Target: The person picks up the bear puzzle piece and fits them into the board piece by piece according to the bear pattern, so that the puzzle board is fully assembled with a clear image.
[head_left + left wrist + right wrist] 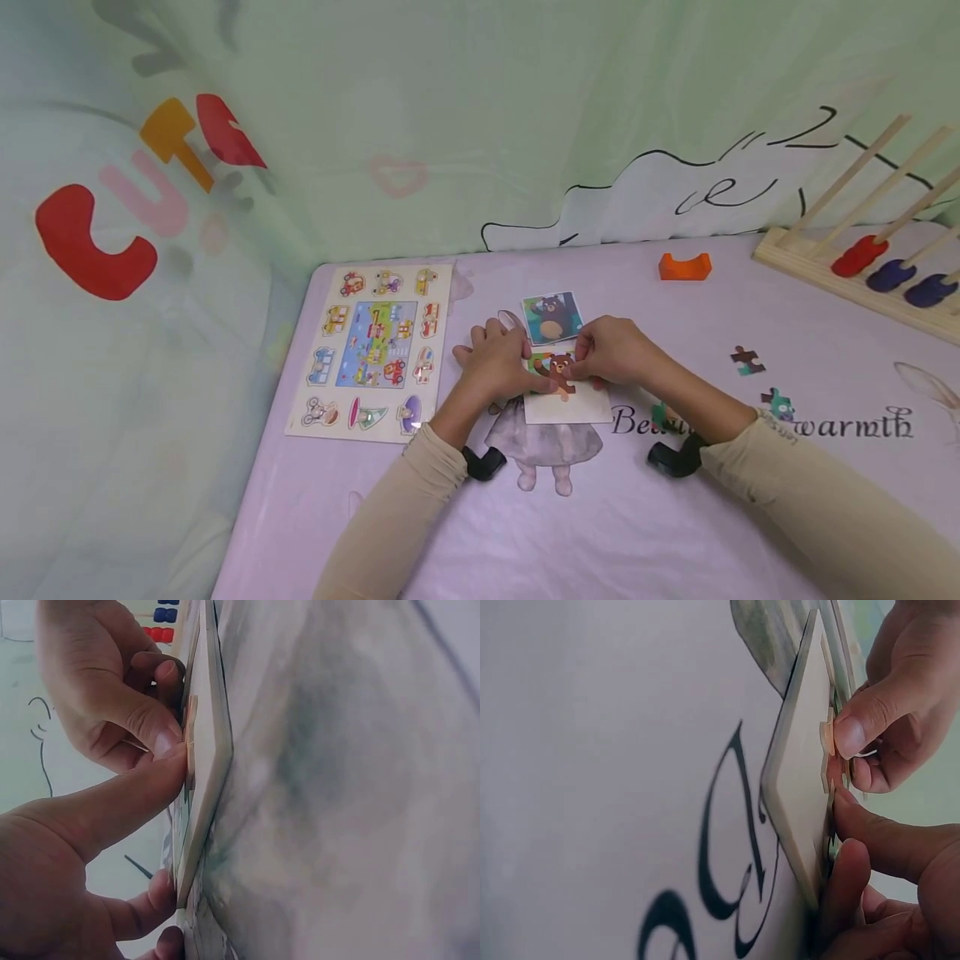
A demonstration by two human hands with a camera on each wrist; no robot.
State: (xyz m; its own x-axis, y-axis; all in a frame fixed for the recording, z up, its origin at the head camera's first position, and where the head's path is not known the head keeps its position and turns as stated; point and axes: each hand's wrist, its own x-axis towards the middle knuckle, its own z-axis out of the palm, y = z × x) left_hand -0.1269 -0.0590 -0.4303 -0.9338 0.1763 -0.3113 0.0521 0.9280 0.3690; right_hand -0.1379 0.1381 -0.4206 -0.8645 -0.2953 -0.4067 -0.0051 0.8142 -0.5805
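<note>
Brown bear pieces (561, 364) on a pale board (566, 410), near the middle of the table (622, 533). Left hand (497, 357): grip spread, thumb stretched onto the pieces. Right hand (618, 354): fingers curled in, thumb touching the pieces too; cannot tell whether pinching one. Just beyond, a bear card (553, 319). Leftward, a vehicle puzzle board (363, 333); rightward, loose pieces (747, 361), an orange block (685, 267), a wooden bead rack (817, 267).
</note>
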